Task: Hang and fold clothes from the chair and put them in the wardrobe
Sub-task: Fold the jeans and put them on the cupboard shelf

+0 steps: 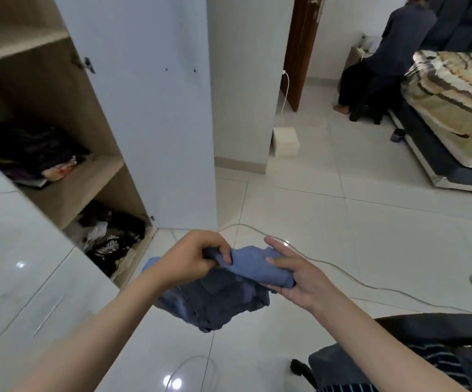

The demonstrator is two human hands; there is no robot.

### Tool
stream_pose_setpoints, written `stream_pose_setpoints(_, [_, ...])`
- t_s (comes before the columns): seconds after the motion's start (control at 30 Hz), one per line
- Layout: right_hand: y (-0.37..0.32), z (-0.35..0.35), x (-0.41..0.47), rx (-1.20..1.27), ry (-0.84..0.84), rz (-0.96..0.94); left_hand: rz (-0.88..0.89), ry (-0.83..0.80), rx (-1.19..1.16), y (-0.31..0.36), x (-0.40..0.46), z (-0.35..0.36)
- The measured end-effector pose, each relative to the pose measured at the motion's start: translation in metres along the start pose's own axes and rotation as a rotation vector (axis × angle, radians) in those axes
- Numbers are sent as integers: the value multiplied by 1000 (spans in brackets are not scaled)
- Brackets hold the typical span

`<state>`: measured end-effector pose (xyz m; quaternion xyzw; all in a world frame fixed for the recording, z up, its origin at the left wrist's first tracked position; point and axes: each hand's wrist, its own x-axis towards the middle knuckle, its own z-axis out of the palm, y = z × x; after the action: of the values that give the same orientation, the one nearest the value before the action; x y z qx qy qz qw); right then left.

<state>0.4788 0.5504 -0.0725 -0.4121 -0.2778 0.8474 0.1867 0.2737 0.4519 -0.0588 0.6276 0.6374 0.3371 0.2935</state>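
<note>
A bunched blue garment (229, 292) hangs in the air between both my hands, above the floor. My left hand (192, 258) pinches its upper edge with curled fingers and thumb. My right hand (291, 275) supports the lighter blue fold from the right, its fingers wrapped under and around the cloth. The open wardrobe (68, 131) stands at the left, with dark folded clothes on its middle shelf (31, 154) and a loose heap (110, 239) at the bottom. The chair (399, 360) sits at the lower right, with a striped garment (438, 363) lying on it.
The wardrobe's white door (155, 108) stands open ahead. A white cable (370, 287) runs across the tiled floor. A small white box (285, 141) sits by the wall. A bed (455, 117) fills the far right, with a person in dark clothes (384, 60) beside it.
</note>
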Motion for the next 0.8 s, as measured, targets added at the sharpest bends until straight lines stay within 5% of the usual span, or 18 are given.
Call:
stream_pose_setpoints(0.2, [11, 55, 40, -68, -26, -202, -239, 456, 37, -29, -36, -3])
stream_pose_setpoints(0.3, [14, 76, 60, -143, -50, -318, -440, 634, -278, -33, -45, -9])
stream_pose_setpoints(0.43, [14, 104, 82, -282, -115, -406, -781, 375, -668, -45, -51, -31])
stream_pose_setpoints(0.57, [16, 129, 100, -369, -188, -428, -817, 344, -1101, -78, -34, -48])
stream_pose_setpoints(0.7, [23, 149, 122, -510, -239, -468, -709, 771, -1395, -99, -10, -63])
stream_pose_setpoints(0.8, [23, 163, 138, -593, -270, -496, -624, 915, -1512, -105, -3, -81])
